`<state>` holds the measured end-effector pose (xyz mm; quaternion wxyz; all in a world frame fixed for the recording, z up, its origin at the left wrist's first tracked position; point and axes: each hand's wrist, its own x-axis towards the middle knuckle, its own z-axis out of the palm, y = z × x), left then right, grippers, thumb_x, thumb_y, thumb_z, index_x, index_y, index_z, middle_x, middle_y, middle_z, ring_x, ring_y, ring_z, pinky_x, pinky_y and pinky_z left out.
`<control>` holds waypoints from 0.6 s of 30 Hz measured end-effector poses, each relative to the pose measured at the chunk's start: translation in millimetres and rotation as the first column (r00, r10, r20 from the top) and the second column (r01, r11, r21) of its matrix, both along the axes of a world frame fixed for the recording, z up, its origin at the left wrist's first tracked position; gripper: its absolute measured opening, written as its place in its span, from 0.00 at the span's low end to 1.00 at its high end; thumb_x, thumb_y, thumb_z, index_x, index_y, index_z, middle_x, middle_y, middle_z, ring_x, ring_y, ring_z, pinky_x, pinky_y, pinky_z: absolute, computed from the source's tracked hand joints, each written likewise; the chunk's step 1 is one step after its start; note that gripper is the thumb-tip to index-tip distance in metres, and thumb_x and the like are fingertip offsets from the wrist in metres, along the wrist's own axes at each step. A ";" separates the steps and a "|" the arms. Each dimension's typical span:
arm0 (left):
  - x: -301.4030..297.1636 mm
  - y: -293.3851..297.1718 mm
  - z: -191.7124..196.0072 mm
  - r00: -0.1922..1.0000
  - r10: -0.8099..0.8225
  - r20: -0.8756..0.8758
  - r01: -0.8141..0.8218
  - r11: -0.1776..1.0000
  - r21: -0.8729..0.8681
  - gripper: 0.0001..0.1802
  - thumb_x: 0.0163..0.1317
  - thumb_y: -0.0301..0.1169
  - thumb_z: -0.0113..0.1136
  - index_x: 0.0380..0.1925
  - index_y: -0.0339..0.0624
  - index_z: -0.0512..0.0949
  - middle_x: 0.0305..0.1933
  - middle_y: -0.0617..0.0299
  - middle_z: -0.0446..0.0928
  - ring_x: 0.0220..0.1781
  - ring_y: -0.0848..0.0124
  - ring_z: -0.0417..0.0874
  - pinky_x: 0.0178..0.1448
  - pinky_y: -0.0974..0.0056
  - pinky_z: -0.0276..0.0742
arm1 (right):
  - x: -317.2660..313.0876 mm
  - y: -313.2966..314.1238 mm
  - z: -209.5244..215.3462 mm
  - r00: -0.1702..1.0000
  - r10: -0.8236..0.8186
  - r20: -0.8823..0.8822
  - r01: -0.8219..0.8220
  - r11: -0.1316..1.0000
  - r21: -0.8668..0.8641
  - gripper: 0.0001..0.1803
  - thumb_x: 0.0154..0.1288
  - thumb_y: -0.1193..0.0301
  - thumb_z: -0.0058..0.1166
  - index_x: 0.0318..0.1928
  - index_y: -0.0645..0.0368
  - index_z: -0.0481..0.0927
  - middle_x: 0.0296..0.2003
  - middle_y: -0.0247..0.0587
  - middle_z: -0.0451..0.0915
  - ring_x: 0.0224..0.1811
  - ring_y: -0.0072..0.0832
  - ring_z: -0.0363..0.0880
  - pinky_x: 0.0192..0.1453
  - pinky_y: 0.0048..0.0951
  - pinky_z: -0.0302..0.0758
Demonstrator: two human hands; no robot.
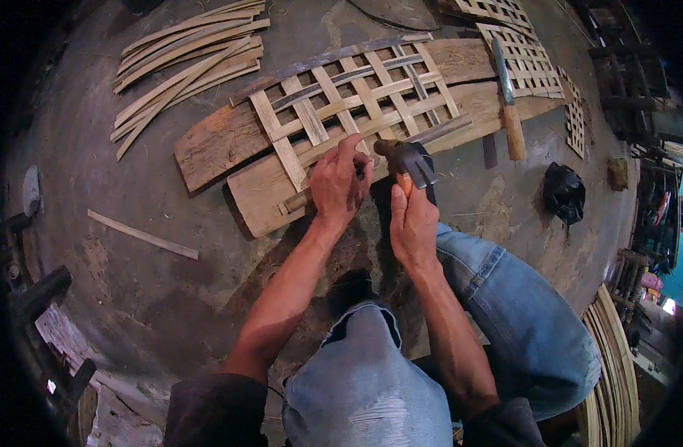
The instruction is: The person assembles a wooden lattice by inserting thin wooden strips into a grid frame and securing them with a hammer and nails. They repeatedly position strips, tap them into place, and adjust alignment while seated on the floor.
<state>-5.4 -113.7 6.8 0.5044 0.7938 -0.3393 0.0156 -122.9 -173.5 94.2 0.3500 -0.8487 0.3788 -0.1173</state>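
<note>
2 hands [375,201]: right grips hammer [408,165], left presses bamboo lattice [356,93].

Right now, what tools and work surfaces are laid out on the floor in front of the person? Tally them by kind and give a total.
Hammer, held in the right hand: 1
Long knife with wooden handle: 1
Thick wooden boards under the lattice: 2
Woven bamboo lattice panel being worked, left hand on it: 1
Black bag: 1
Total: 6
</note>
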 end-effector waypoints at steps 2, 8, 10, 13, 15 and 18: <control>-2.5 -0.8 1.6 0.997 0.002 -0.083 0.003 0.998 0.063 0.28 0.51 0.25 0.71 0.54 0.49 0.74 0.32 0.65 0.84 0.37 0.61 0.85 0.42 0.57 0.80 | 2.5 -1.6 0.4 0.993 -0.090 0.077 0.092 0.996 -0.015 0.13 0.78 0.66 0.46 0.50 0.64 0.74 0.36 0.63 0.81 0.39 0.62 0.81 0.39 0.53 0.74; -2.6 -2.4 -2.9 0.999 0.023 -0.044 -0.019 0.996 0.087 0.28 0.51 0.26 0.72 0.54 0.50 0.75 0.32 0.67 0.84 0.31 0.65 0.84 0.36 0.60 0.79 | 19.9 -36.5 6.4 0.945 -0.255 0.206 0.260 0.966 0.003 0.18 0.79 0.60 0.46 0.49 0.65 0.77 0.34 0.59 0.80 0.35 0.54 0.81 0.38 0.46 0.73; -1.5 -2.8 -1.5 0.999 0.029 -0.039 -0.025 0.995 0.092 0.28 0.50 0.26 0.72 0.53 0.51 0.75 0.32 0.68 0.84 0.31 0.65 0.84 0.36 0.60 0.79 | 23.7 -50.4 12.9 0.935 -0.294 0.200 0.294 0.955 0.030 0.21 0.80 0.57 0.45 0.48 0.64 0.77 0.32 0.58 0.79 0.32 0.50 0.79 0.37 0.45 0.72; -2.9 -2.0 -0.1 0.997 0.037 -0.069 -0.029 0.993 0.111 0.28 0.50 0.25 0.72 0.53 0.51 0.75 0.32 0.69 0.85 0.31 0.66 0.84 0.37 0.60 0.80 | 22.9 -68.5 11.2 0.916 -0.329 0.231 0.344 0.938 -0.029 0.20 0.79 0.57 0.45 0.47 0.64 0.76 0.31 0.59 0.80 0.34 0.54 0.80 0.40 0.49 0.72; -3.8 -2.1 0.5 0.992 0.033 -0.118 -0.020 0.994 0.106 0.28 0.51 0.26 0.72 0.53 0.51 0.75 0.33 0.69 0.85 0.31 0.66 0.84 0.38 0.60 0.80 | 20.2 -98.4 9.4 0.926 -0.350 0.145 0.375 0.901 -0.219 0.19 0.78 0.58 0.46 0.47 0.64 0.76 0.33 0.60 0.81 0.37 0.58 0.80 0.43 0.51 0.72; -3.8 -3.6 3.9 0.991 0.018 -0.136 -0.001 0.993 0.118 0.27 0.52 0.28 0.71 0.53 0.50 0.74 0.32 0.71 0.84 0.40 0.62 0.85 0.44 0.56 0.80 | 6.6 -147.1 9.4 0.899 -0.437 -0.021 0.402 0.844 -0.355 0.18 0.77 0.59 0.46 0.46 0.64 0.75 0.37 0.61 0.82 0.42 0.61 0.79 0.46 0.55 0.72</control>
